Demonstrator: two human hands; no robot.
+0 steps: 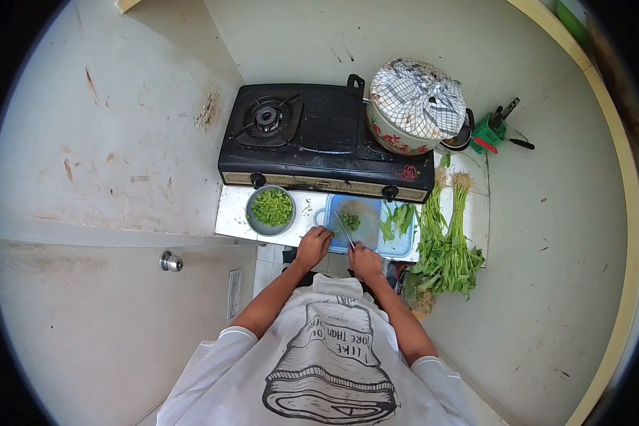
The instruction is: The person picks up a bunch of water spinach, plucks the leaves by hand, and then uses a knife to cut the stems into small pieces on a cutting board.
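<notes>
My right hand [365, 261] is closed around the handle of a knife [345, 228], its blade slanting up and left over a blue cutting board [406, 248]. Under and beside the blade lies a small heap of chopped greens [351, 221]. At the board's left edge, my left hand [314, 245] has its fingers curled; what they grip, if anything, is hidden. Several loose green leaves [399, 219] rest on the board's right part. To the left stands a grey bowl [268, 231] filled with cut green pieces [272, 207].
Behind the board is a black two-burner stove [326, 131], with a floral pot [403, 138] under a checked cloth [415, 96]. Bunches of leafy greens [451, 248] hang over the counter's right front edge. A green basket [488, 133] holds utensils. Walls border the counter; a door knob [170, 261] is left.
</notes>
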